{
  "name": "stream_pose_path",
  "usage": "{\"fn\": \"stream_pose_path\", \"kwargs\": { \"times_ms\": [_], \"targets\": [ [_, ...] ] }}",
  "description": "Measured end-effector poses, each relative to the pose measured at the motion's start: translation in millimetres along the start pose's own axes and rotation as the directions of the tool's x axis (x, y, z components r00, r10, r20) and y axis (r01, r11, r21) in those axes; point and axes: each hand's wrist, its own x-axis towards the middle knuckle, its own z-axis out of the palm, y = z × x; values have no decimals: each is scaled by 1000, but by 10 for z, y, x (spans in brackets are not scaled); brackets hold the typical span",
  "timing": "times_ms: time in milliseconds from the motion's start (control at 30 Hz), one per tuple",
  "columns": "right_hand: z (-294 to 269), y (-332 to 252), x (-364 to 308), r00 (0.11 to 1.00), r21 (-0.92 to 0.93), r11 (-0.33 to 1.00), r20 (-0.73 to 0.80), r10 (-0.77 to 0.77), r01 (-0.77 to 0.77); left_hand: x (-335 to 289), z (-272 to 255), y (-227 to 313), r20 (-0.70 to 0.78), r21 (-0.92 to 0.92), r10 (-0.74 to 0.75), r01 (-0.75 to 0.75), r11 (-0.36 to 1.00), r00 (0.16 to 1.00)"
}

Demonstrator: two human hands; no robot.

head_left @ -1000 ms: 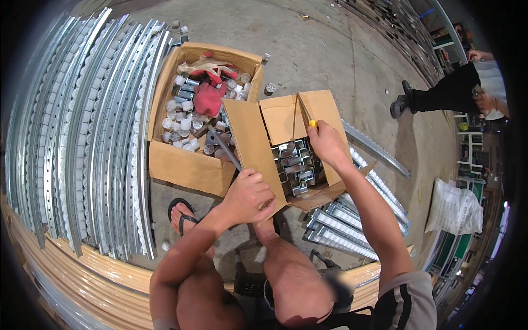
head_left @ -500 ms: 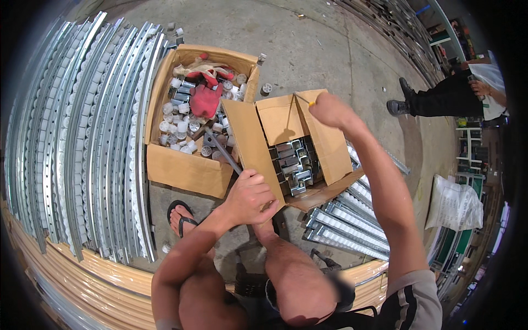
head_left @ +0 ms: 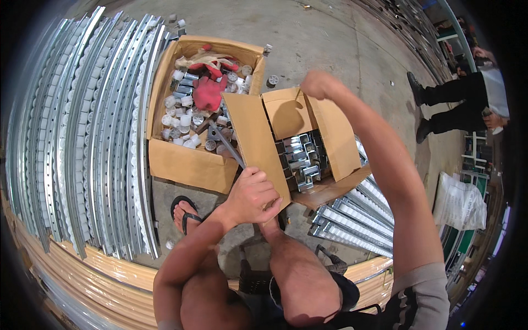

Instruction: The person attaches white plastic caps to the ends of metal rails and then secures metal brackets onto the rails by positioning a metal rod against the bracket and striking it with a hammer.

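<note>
My left hand is closed around the near end of a grey metal bar. The bar slants away over the near wall of the left cardboard box, its far end among white plastic rollers. Raised above the far flaps of the right cardboard box, my right hand is a fist around a thin yellow-handled tool, mostly hidden now. Bent shiny metal brackets lie stacked inside that right box. A red-and-cream work glove rests on the rollers in the left box.
Long metal roller tracks lie side by side at the left. Shorter tracks lie right of the boxes. Wrapped tan tubes run behind my feet. A person in black trousers stands at the right, near a white sack.
My right hand has moved slightly up and left, and its tool shows less. The left hand keeps its hold on the bar. The person at the right has shifted stance.
</note>
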Motion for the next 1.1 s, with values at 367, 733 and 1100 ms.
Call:
{"fn": "stream_pose_path", "kwargs": {
  "times_ms": [367,733,1100],
  "targets": [
    [1356,-346,-237,877,522,849,-365,313,-86,23,-6,24,-2,23,5,-5,1000,1000],
    [944,205,220,999,908,-417,-38,21,44,-88,10,-99,-84,-34,-4,1,999,996],
    [1000,286,148,978,895,439,-150,146,72,213,110,22,-54,-91,95,-100,991,994]
  ]
}}
